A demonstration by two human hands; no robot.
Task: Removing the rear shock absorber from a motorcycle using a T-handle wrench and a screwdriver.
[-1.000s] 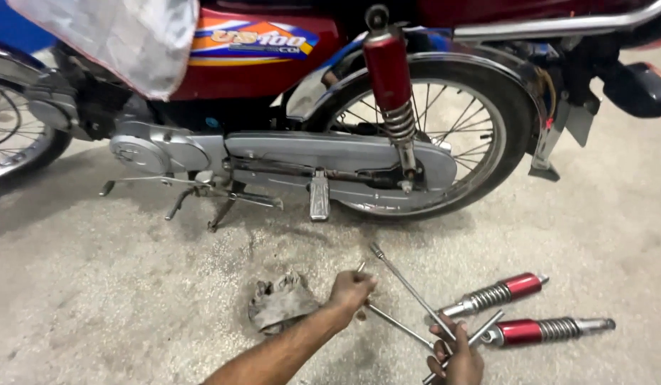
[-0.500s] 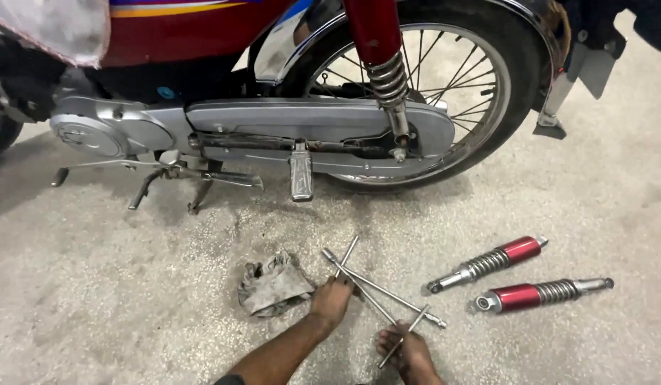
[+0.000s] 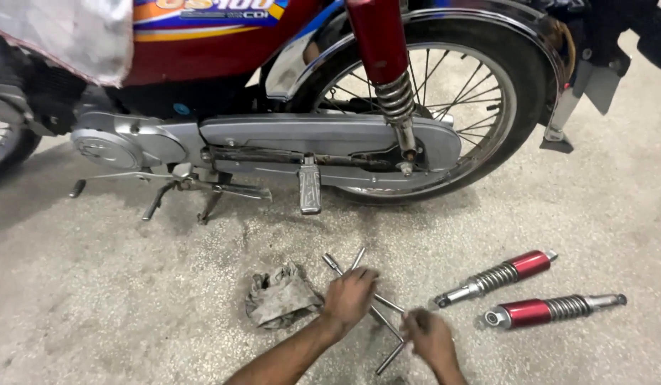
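Grip, left hand (image 3: 350,296): fingers curled down over the crossing of the metal T-handle wrenches (image 3: 377,314); grasping the rods where they overlap, as far as the view shows.
Grip, right hand (image 3: 429,336): closed around a rod near its lower end; fingertips hidden, so how firmly it clasps cannot be told.
Wrenches, place: flat on the concrete floor (image 3: 95,314), below the rear wheel (image 3: 423,107); bare ends jut out past the left hand at 11 and 12 o'clock, another end shows at 7 o'clock of the right hand.
Long axes: one rod runs from 11 to 5 o'clock; another from 1 to 7 o'clock; they cross under the left hand.
Nearer hand: the left sits on the crossing; the right holds further down, at 4 o'clock of the left.
Rag (image 3: 280,298): crumpled grey cloth just beside the left hand, at 9 o'clock.
Loose shock absorbers: upper one (image 3: 496,276) and lower one (image 3: 555,309), red with chrome springs, at 3 o'clock of the hands, apart from them.
Mounted shock absorber (image 3: 384,64): red, fixed beside the wheel at 12 o'clock.
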